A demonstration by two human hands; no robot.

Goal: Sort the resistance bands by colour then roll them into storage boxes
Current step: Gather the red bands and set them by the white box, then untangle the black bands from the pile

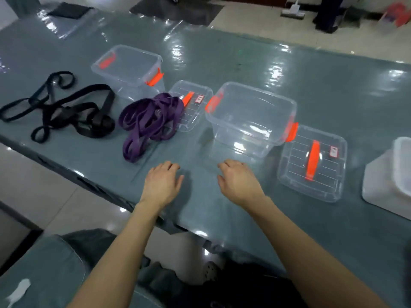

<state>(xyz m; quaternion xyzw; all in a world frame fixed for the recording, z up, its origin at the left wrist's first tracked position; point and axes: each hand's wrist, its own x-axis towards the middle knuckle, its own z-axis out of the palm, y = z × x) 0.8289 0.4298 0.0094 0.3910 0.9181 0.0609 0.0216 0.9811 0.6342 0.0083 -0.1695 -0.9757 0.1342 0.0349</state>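
Note:
A heap of purple resistance bands (146, 121) lies left of centre on the grey-green table (311, 96). Black resistance bands (66, 112) sprawl further left. Two clear storage boxes with orange latches stand empty: one at the back left (129, 70), one in the middle (251, 118). Their lids lie flat, one (195, 105) partly under the purple heap, one (313, 163) at the right. My left hand (163, 183) and my right hand (239, 181) hover over or rest on the table in front of the middle box, fingers relaxed, holding nothing.
A white plastic container (391, 178) sits at the right edge. The table's near edge runs diagonally under my forearms. A dark sheet (69, 10) lies at the far left corner. Beyond the table is tiled floor with a mop base (293, 12).

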